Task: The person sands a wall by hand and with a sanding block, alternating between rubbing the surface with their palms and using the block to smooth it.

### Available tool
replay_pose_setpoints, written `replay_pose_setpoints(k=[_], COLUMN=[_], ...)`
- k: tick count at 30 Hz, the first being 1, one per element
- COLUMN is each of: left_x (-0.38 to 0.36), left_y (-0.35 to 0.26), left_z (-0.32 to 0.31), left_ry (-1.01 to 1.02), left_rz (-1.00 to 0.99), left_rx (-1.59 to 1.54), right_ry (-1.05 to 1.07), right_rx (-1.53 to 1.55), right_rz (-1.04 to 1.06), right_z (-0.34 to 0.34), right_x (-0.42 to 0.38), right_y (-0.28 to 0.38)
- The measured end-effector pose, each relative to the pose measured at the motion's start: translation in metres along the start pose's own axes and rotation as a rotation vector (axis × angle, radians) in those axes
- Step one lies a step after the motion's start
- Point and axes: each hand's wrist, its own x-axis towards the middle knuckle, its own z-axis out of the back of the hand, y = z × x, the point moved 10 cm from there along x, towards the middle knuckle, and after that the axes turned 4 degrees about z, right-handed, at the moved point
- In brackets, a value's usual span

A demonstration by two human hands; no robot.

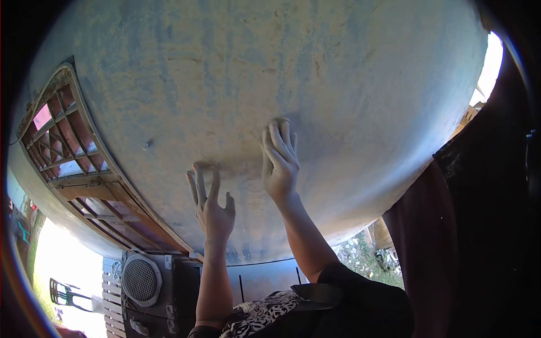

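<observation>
A large, pale, stained wall [225, 84] fills most of the head view. My left hand [211, 205] is raised against it with fingers apart, the fingertips at the surface and nothing in the hand. Higher and to the right, my right hand [280, 160] is at the same wall. Its fingers are close together and bent at the tips, over a shadowed patch. Whether something small lies under those fingertips is hidden. Both hands look dusty. A small dark mark [147, 145] shows on the wall left of my hands.
A window with a wooden lattice [65, 132] is on the left. Below it stands a black speaker box [142, 280]. A dark chair [65, 294] is outside at the lower left. Dark red cloth [420, 225] hangs on the right.
</observation>
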Motion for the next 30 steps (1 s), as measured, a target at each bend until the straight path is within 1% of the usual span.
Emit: replay_pose_setpoints(k=[2, 4, 6, 8, 9, 11, 12, 14, 15, 17, 18, 20, 21, 22, 24, 26, 29, 30], left_x=[0.001, 0.002, 0.002, 0.0, 0.0, 0.0, 0.001, 0.0, 0.001, 0.001, 0.003, 0.002, -0.001, -0.001, 0.002, 0.0, 0.001, 0.0], left_y=[-0.001, -0.007, -0.005, -0.005, -0.004, -0.001, -0.001, -0.001, -0.003, -0.001, 0.001, 0.001, 0.0, -0.004, -0.005, 0.001, 0.004, 0.006], left_z=[-0.001, -0.002, 0.0, 0.0, 0.001, -0.002, -0.002, -0.001, 0.001, -0.001, -0.001, -0.001, 0.0, 0.002, 0.004, -0.004, -0.005, -0.005], left_ry=[-0.015, -0.012, -0.014, -0.039, -0.043, -0.016, -0.023, -0.031, -0.044, 0.017, 0.013, 0.006, 0.012, 0.009, -0.003, 0.039, 0.077, 0.077], left_rz=[0.04, 0.049, 0.055, -0.004, -0.009, -0.001, -0.009, -0.022, -0.026, 0.031, 0.034, 0.011, 0.016, 0.006, -0.012, -0.039, -0.045, -0.051], left_rx=[-0.024, -0.036, -0.035, 0.023, 0.028, 0.029, 0.029, 0.028, 0.03, 0.043, 0.049, 0.022, 0.028, 0.016, 0.004, 0.062, 0.08, 0.09], right_ry=[0.033, 0.065, 0.025, -0.024, -0.032, -0.088, -0.098, -0.07, -0.079, 0.087, 0.087, 0.126, 0.104, 0.102, 0.015, -0.099, -0.125, -0.132], right_rx=[0.034, 0.081, 0.008, -0.117, -0.114, -0.166, -0.167, -0.135, -0.129, 0.028, 0.036, 0.025, 0.024, 0.027, -0.022, -0.145, -0.203, -0.199], right_rz=[-0.032, -0.07, -0.049, 0.026, 0.025, 0.051, 0.056, -0.036, -0.027, -0.069, -0.068, -0.077, -0.075, -0.079, -0.026, 0.02, -0.032, -0.039], right_z=[0.009, 0.009, 0.006, -0.006, -0.008, -0.005, -0.007, -0.009, 0.001, 0.006, 0.01, 0.012, 0.01, 0.007, 0.004, -0.003, -0.003, -0.003], right_x=[0.028, 0.027, -0.004, -0.072, -0.094, -0.116, -0.111, -0.086, -0.06, 0.0, 0.016, 0.031, 0.028, 0.017, -0.025, -0.094, -0.116, -0.106], right_y=[0.011, 0.007, 0.0, -0.023, -0.03, -0.036, -0.033, -0.025, -0.013, 0.005, 0.007, 0.006, 0.006, 0.001, -0.013, -0.033, -0.04, -0.033])
